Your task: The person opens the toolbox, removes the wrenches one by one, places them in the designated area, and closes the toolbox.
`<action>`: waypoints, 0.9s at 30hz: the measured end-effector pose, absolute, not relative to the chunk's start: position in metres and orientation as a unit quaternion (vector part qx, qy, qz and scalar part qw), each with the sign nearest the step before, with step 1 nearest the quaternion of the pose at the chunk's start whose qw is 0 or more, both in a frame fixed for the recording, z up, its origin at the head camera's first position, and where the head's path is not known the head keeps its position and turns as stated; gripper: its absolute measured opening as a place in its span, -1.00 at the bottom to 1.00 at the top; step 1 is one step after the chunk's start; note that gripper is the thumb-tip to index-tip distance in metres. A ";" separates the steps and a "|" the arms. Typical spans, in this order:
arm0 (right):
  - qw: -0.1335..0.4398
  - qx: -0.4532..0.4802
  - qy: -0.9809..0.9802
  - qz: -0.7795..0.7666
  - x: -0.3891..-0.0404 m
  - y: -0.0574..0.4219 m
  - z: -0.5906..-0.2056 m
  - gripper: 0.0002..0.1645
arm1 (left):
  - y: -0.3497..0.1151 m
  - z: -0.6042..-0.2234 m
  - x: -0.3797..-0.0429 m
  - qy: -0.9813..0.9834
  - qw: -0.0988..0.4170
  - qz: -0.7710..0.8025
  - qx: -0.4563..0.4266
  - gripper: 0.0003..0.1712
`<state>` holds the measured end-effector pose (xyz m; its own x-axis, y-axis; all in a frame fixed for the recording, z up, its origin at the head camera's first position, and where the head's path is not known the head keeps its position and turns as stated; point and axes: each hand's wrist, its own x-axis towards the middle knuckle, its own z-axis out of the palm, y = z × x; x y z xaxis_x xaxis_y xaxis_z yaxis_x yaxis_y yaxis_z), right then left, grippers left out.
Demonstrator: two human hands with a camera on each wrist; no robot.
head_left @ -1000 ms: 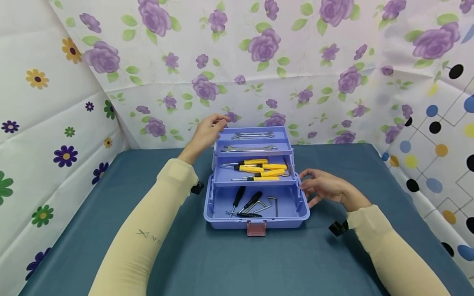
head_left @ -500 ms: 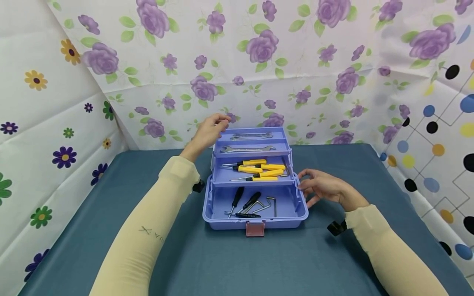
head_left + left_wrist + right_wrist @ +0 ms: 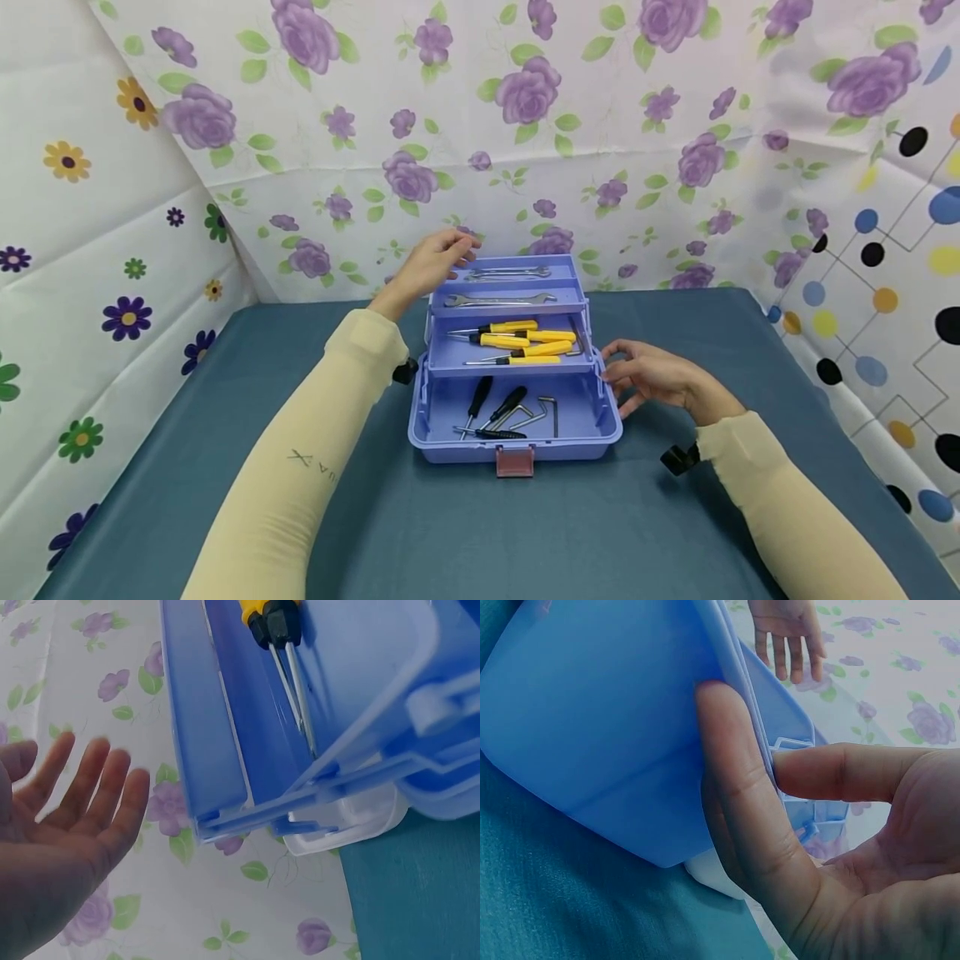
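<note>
A blue-purple toolbox [image 3: 465, 454] stands unfolded, its tiers stepped up toward the back. My right hand [image 3: 660, 379] pinches its right rim, thumb on the inner side and fingers on the outer wall in the right wrist view. My left hand [image 3: 437, 260] hovers by the left end of the top tray [image 3: 517, 262], fingers loosely extended and holding nothing; the left wrist view shows a gap between it and the tray. Wrenches [image 3: 501, 300] lie in the upper trays, and yellow-handled screwdrivers [image 3: 551, 336] in the middle one. Black-handled screwdrivers [image 3: 476, 398] and hex keys [image 3: 555, 417] lie in the bottom.
A reddish latch [image 3: 514, 462] hangs at the box's front. Teal cloth [image 3: 480, 533] covers the table. Close behind the box rises a flowered curtain [image 3: 337, 150], with more patterned sheets on both sides.
My left hand has shifted slightly right, toward the top tray. My right hand keeps its grip on the rim, and the tools and trays look the same.
</note>
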<state>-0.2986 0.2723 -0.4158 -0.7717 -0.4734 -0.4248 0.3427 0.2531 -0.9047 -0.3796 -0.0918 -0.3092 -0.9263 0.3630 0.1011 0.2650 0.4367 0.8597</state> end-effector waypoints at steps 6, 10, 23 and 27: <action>0.334 -0.050 0.718 -0.609 -0.298 0.274 -0.414 -0.38 | -0.093 -0.307 -0.386 0.849 0.119 0.464 0.223 -0.43; 0.332 -0.053 0.718 -0.609 -0.297 0.275 -0.415 -0.40 | -0.090 -0.305 -0.391 0.858 0.162 0.422 0.245 -0.38; 0.327 -0.050 0.721 -0.609 -0.298 0.275 -0.418 -0.39 | -0.078 -0.298 -0.398 0.866 0.261 0.348 0.247 -0.29; 0.328 -0.050 0.719 -0.611 -0.298 0.274 -0.418 -0.39 | -0.074 -0.298 -0.399 0.863 0.283 0.337 0.247 -0.28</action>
<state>-0.2980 0.2743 -0.4179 -0.7799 -0.4725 -0.4105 0.3289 0.2486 -0.9111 -0.3986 -0.0741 -0.2979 -0.7171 0.6180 -0.3223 0.2354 0.6500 0.7225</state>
